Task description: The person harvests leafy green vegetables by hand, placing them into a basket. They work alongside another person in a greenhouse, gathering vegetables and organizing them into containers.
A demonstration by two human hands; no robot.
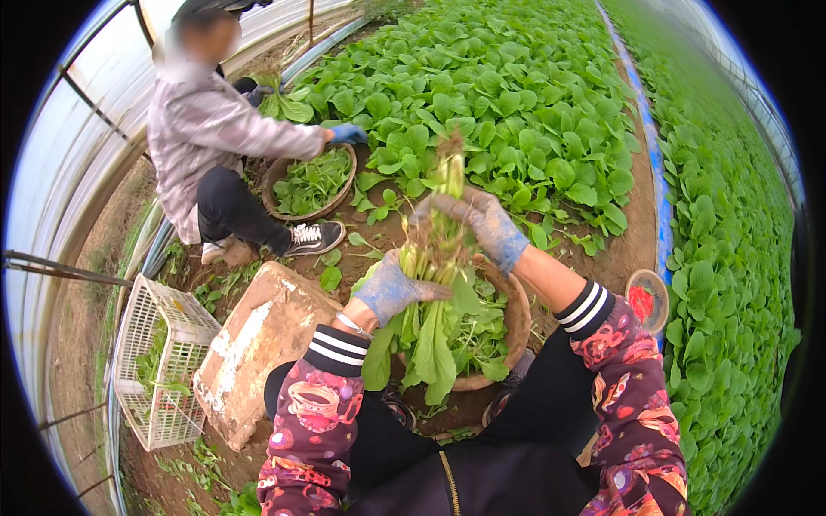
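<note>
My left hand (395, 290), in a soil-stained blue glove, grips a bunch of leafy greens (433, 338) by the stems. The leaves hang down and the soil-covered roots point up. Just above it, my right hand (485, 227), gloved likewise, has its fingers closed around a few more plants (450, 173), whose pale stems and roots stick up, blurred. Below both hands, between my feet, sits a round brown basin (518, 316) with loose greens inside. The held bunch hides part of the basin.
A co-worker (213, 129) crouches at left beside another basin of greens (345, 193), reaching toward the crop bed (477, 97). A foam block (271, 322) and white plastic crate (171, 361) stand at my left. A bowl with red ties (658, 293) lies right, near a blue strip (659, 193).
</note>
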